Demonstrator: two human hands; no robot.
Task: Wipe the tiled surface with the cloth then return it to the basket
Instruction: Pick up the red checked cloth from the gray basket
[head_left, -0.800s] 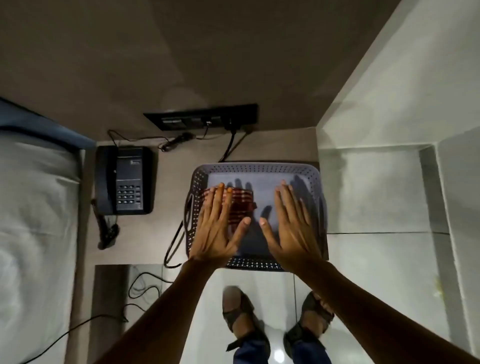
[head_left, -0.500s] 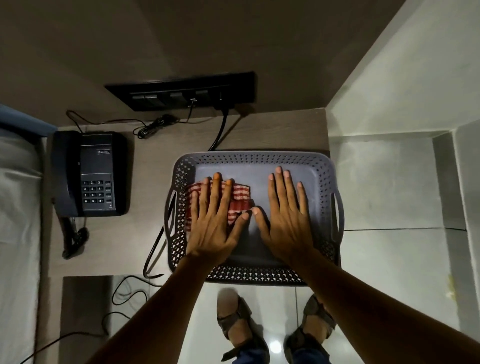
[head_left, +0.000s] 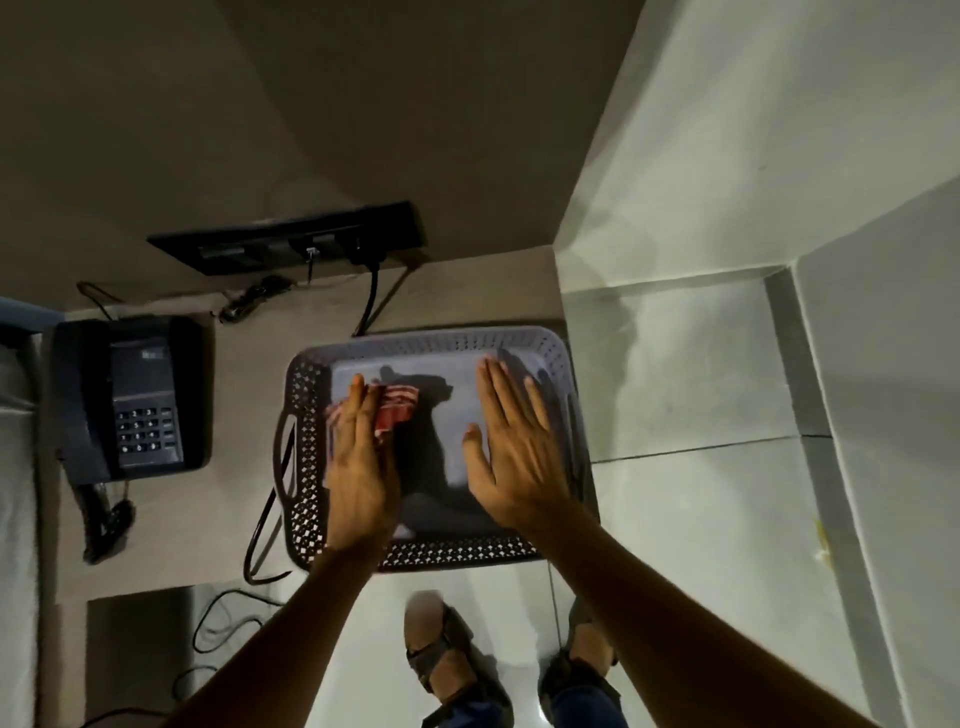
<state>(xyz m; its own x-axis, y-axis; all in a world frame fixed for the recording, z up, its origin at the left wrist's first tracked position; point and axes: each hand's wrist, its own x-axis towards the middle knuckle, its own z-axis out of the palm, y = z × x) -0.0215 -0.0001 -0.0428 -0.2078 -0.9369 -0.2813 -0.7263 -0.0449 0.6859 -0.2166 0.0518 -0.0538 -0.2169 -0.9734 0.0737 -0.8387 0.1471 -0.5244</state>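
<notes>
Left hand (head_left: 361, 457), fingers extended, covers the striped cloth (head_left: 397, 410) inside the basket (head_left: 306, 395). Right hand (head_left: 511, 452) open flat, well apart from cloth.

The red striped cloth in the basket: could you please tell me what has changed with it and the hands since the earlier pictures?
The left hand has turned edge-on and bunched the red striped cloth under its fingers, apparently starting to pick it up; it lay flatter before. The right hand drifted right, away from the left, open and flat. The grey perforated plastic basket and black desk telephone stayed put.
</notes>
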